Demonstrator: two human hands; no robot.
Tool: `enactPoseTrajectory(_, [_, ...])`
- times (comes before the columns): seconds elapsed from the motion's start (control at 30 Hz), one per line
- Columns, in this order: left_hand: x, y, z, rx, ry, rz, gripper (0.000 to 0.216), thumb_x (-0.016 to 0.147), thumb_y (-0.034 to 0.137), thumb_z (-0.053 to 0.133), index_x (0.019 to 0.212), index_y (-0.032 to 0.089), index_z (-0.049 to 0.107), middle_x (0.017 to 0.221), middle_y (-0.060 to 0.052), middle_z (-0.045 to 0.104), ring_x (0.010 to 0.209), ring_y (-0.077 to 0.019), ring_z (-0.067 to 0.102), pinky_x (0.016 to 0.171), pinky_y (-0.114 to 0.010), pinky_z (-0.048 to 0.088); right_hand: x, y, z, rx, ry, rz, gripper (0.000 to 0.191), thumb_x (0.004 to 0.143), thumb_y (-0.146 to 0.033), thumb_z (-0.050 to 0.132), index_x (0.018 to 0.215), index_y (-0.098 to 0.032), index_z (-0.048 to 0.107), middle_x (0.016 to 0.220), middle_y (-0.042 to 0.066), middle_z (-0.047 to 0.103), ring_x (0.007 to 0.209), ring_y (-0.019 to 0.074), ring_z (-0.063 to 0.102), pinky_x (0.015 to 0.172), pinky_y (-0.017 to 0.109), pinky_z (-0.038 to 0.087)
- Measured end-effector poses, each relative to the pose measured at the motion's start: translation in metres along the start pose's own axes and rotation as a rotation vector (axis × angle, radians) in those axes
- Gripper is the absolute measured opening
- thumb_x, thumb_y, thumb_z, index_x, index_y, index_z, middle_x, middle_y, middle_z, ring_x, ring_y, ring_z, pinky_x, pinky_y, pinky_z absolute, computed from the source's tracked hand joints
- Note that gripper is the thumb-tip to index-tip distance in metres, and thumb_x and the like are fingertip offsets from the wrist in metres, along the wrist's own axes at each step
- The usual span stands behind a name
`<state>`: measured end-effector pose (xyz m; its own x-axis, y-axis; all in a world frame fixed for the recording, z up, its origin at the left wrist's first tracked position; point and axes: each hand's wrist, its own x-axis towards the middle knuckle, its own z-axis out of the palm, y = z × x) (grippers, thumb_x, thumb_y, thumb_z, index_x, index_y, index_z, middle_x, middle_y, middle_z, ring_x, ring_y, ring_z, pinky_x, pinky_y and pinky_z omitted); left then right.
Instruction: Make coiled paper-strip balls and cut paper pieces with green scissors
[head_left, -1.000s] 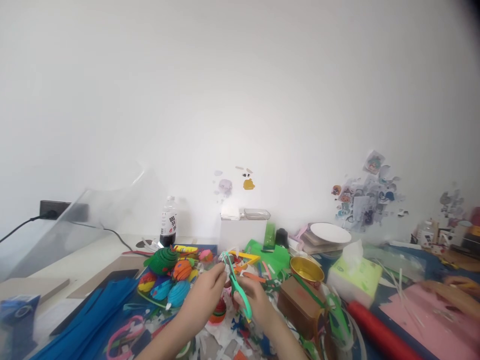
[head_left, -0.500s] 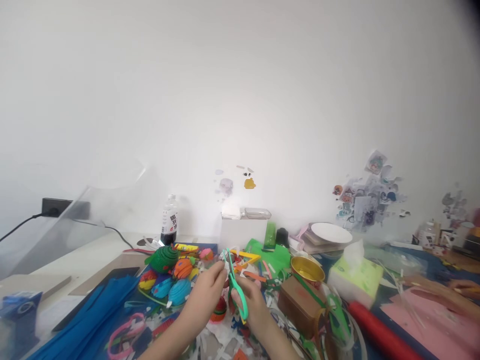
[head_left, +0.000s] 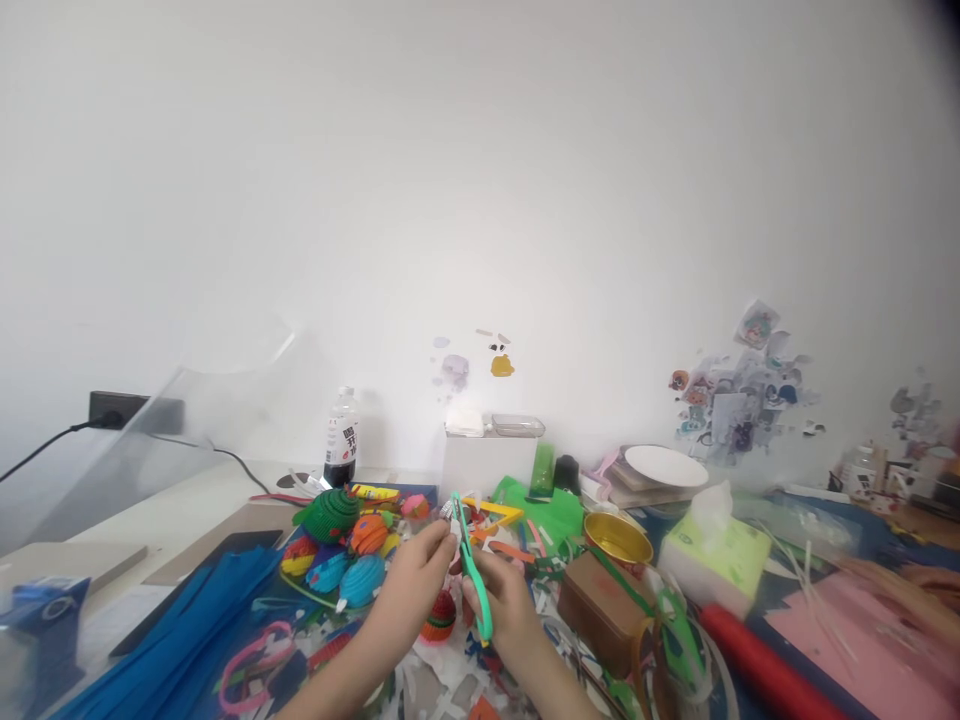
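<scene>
My right hand [head_left: 504, 598] is closed around the handles of a pair of mint-green scissors [head_left: 477, 590], whose blades point up and away from me. Beside the blades, my left hand [head_left: 421, 562] pinches its fingertips together on a small whitish piece, perhaps paper, too small to make out well. Below the hands sits a small round piece of red, orange and green corrugated paper [head_left: 438, 616]. Left of them lie corrugated-paper figures, among them a green dome [head_left: 331, 514], an orange ball [head_left: 367, 534] and a blue one [head_left: 361, 580].
Paper scraps cover the table around the hands. On the right stand a brown box [head_left: 600, 610], a gold bowl [head_left: 619, 540], a tissue pack [head_left: 716, 560] and a red roll [head_left: 757, 655]. A bottle [head_left: 342, 440] stands by the wall. Another person's arm [head_left: 892, 600] shows far right.
The scissor blades have come closer together at the left fingertips. The whole view has shifted slightly; both hands keep nearly the same place.
</scene>
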<state>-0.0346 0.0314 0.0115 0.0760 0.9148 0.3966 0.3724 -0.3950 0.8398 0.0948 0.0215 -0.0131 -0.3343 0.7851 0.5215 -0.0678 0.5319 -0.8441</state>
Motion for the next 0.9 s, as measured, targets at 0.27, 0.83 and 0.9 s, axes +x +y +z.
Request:
enactPoseTrajectory(0.27, [-0.007,0.003,0.004,0.01,0.063,0.008,0.028,0.081,0.043,0.028,0.06,0.023,0.028,0.056,0.007,0.032,0.053,-0.0124,0.035,0.052,-0.024,0.029,0.0,0.007,0.001,-0.077,0.062,-0.014,0.027,0.074,-0.043,0.06,0.073,-0.016,0.057,0.057,-0.004,0.04,0.052,0.0105,0.035,0.051,0.023,0.03])
enactPoseTrajectory(0.83, [-0.002,0.011,-0.021,0.123,-0.177,0.092,0.021,0.082,0.032,0.03,0.063,0.022,0.035,0.062,0.006,0.038,0.06,-0.0136,0.04,0.057,-0.023,0.032,0.0,0.013,-0.009,-0.086,-0.027,-0.024,0.029,0.075,-0.045,0.06,0.074,-0.015,0.06,0.05,-0.005,0.041,0.045,0.0095,0.036,0.046,0.022,0.029])
enactPoseTrajectory(0.9, [-0.002,0.013,-0.023,0.119,-0.191,0.095,0.022,0.082,0.032,0.029,0.064,0.022,0.036,0.063,0.005,0.038,0.06,-0.0137,0.04,0.057,-0.023,0.032,0.0,0.011,-0.008,-0.086,-0.026,-0.017,0.029,0.075,-0.045,0.06,0.074,-0.015,0.06,0.05,-0.005,0.041,0.045,0.0096,0.037,0.045,0.022,0.029])
